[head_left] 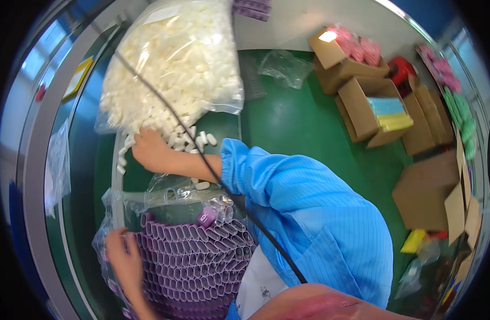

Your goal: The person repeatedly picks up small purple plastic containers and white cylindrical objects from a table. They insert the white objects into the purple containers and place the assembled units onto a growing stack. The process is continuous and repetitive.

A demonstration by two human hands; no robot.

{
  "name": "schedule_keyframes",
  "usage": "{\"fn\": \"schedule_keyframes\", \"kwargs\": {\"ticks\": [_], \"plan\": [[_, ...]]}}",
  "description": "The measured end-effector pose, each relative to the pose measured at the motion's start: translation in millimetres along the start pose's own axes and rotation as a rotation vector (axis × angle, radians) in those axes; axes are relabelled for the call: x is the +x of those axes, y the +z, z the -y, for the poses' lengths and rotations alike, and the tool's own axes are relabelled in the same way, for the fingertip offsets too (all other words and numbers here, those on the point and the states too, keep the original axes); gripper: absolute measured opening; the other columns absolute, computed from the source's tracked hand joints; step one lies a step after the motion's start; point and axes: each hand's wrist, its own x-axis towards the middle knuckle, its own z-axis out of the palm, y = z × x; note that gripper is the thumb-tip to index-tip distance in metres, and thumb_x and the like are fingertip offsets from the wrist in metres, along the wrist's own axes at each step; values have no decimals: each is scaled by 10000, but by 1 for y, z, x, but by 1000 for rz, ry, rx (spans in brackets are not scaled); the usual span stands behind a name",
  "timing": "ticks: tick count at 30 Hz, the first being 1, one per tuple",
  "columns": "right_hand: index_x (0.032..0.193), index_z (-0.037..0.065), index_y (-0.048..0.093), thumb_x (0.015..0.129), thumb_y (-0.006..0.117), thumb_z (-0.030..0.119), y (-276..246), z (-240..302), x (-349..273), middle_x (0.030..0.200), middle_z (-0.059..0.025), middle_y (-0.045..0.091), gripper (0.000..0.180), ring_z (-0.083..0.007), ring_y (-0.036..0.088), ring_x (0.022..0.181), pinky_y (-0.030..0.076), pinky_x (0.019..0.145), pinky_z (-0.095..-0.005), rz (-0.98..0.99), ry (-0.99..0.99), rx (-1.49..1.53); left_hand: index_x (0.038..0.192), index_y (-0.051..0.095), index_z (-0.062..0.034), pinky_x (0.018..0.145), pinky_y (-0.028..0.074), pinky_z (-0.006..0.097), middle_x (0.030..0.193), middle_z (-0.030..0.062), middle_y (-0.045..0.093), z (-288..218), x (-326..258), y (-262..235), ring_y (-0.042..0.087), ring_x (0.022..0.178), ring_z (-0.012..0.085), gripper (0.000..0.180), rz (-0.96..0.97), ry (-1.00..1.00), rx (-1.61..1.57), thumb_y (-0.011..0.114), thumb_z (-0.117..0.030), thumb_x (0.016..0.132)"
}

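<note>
My right hand [151, 151], its arm in a blue sleeve, is at the loose white oblong pieces [177, 140] spilling from a big clear bag [173, 58]. Its fingers are curled down among them, and whatever they grip is hidden. Lower down, my left hand [123, 257] rests at the left edge of many purple oval tubes [189, 256] packed in rows, open ends up. Thumb and forefinger are apart there, with nothing visible between them. One purple tube [206, 217] lies on its side on top of the rows, beside some clear plastic [222, 208].
Crumpled clear film [149, 198] lies between the white pieces and the tubes. A dark cable [175, 114] crosses the view. On the right stand cardboard boxes [357, 114], one holding blue and yellow packs [390, 113], another topped with pink bundles [357, 45]. The surface beneath is green [287, 122].
</note>
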Motion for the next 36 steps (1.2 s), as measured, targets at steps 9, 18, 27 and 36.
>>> {"fn": "schedule_keyframes", "kwargs": {"ticks": [9,18,27,36], "plan": [[664,58,687,647,623,177,27,7,-4,782,-116,628,137,-264,576,765,443,641,-370,-116,55,130,981,567,22,844,380,435,919,178,542,27,3,47,462,917,339,231,86,143,233,606,-180,875],[779,42,722,676,641,188,19,7,-3,834,-121,596,197,-262,544,813,414,657,-373,134,81,-97,914,570,2,823,394,412,928,138,539,1,10,40,472,919,329,185,28,201,343,664,-119,810],[814,27,730,698,633,173,4,9,1,907,-157,592,210,-295,544,855,458,672,-393,262,102,-73,790,560,16,750,421,388,858,132,532,1,9,40,517,838,314,171,-4,353,160,671,-113,814],[821,46,723,699,638,179,-17,4,0,864,-101,582,199,-263,490,860,391,646,-334,261,257,-259,901,685,-31,866,442,417,1058,124,586,-25,5,24,547,972,315,208,169,444,290,618,-227,878]]}}
